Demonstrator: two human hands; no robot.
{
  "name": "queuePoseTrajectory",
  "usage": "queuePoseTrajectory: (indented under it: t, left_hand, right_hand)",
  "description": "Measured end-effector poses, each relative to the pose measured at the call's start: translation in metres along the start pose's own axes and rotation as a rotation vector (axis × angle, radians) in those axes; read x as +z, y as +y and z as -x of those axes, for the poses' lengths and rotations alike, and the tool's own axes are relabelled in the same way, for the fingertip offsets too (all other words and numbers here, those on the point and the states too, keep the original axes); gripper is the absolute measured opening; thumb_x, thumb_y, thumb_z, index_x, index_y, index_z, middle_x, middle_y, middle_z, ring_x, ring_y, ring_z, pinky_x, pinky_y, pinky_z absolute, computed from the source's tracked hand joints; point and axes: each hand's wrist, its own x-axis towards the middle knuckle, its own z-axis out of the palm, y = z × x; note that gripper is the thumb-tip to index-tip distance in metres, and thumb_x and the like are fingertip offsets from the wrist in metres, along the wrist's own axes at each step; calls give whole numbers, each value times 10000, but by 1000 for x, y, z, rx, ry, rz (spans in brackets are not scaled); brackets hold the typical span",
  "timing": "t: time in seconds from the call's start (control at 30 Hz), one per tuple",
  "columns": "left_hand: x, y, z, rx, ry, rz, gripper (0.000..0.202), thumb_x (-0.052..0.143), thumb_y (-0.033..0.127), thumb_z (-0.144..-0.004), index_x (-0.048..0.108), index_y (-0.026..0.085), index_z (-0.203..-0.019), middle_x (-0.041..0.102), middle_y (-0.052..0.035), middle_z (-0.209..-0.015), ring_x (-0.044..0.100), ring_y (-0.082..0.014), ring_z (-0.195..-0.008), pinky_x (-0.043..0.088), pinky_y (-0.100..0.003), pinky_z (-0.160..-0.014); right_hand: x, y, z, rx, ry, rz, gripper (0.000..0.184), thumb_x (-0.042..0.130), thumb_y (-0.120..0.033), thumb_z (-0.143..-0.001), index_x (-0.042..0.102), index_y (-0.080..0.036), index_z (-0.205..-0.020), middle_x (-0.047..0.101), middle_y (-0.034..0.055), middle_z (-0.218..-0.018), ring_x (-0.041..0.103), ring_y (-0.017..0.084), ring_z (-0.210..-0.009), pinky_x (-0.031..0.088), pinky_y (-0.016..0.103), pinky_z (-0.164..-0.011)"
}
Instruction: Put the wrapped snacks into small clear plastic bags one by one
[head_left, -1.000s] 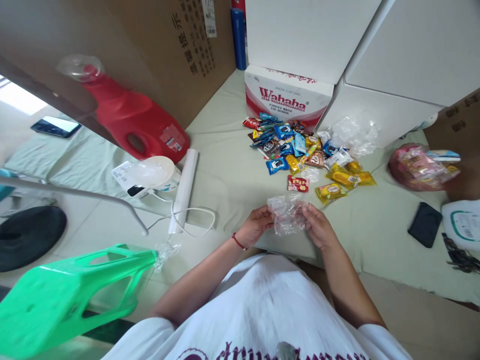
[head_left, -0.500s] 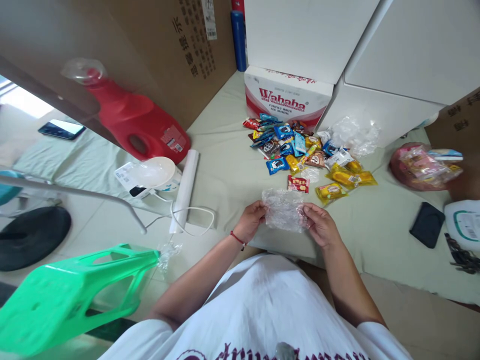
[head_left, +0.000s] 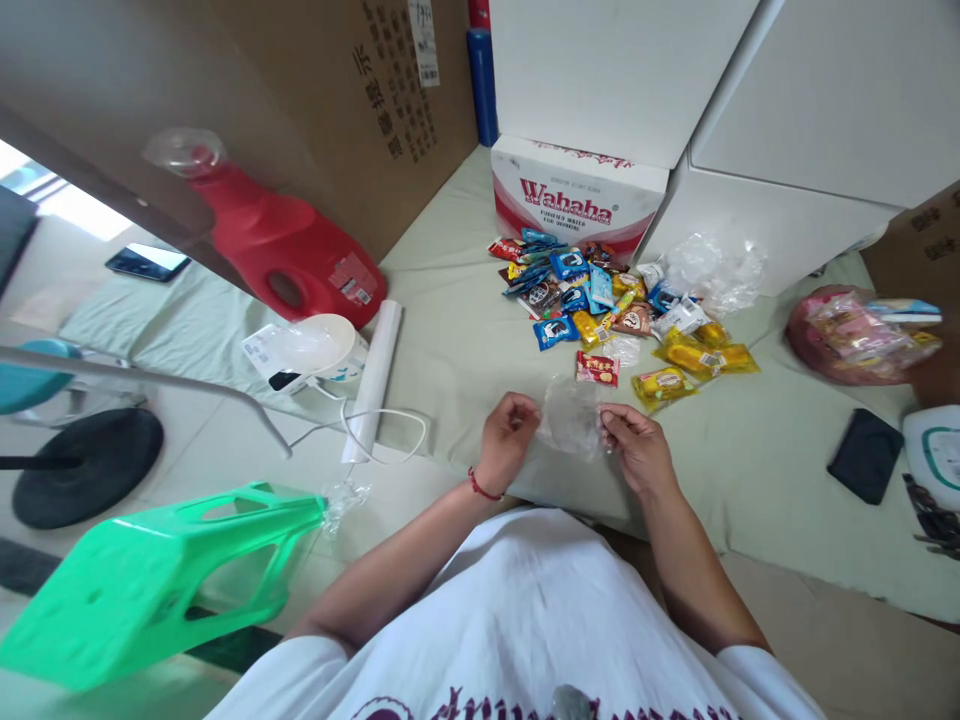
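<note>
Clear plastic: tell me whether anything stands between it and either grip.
Nothing visible does. The right grip pinches the clear plastic at its right edge; the left grip is by its left edge, contact unclear. The red packet lies beyond the plastic, not between.

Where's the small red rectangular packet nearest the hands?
Head view, right of centre: the packet lies on pale green cloth, just beyond the clear plastic bag in the right hand.

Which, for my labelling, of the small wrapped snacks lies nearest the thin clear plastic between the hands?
The red rectangular packet, just beyond the thin clear plastic; the foremost shiny yellow packet sits farther right, other snacks farther off.
</note>
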Motion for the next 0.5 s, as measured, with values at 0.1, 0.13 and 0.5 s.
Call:
queuePoseTrajectory:
  t: [0.1, 0.13, 0.5]
  left_hand:
    - [17, 12, 6, -59, -270, 91, 290, 702, 479, -853, 649, 198, -905, 630, -16, -854, 551, -152, -784, 440, -274, -717]
    - [23, 14, 6, -71, -304, 111, 316, 723, 488, -841, 663, 193, -938, 651, -29, -900, 572, -159, -821, 457, -279, -742]
    - [30, 6, -4, -237, -197, 295, 306, 837, 422, -690, 711, 161, -791, 660, 3, -738, 548, -117, -707, 435, -260, -694]
  right_hand:
    - [7, -7, 7, -182, -27, 212, 237, 741, -449, -866, 822, -279, -1010, 704, 15, -855, 586, 159, -732, 475, 302, -695]
    - [9, -9, 10, -239, -42, 273, 230, 714, -437, -891, 822, -287, -1029, 710, 20, -891, 605, 169, -772, 486, 310, -726]
    - [13, -12, 16, -180, 34, 235, 242, 706, -452, -900, 781, -247, -1004, 707, 8, -820, 583, 165, -727, 457, 283, -692]
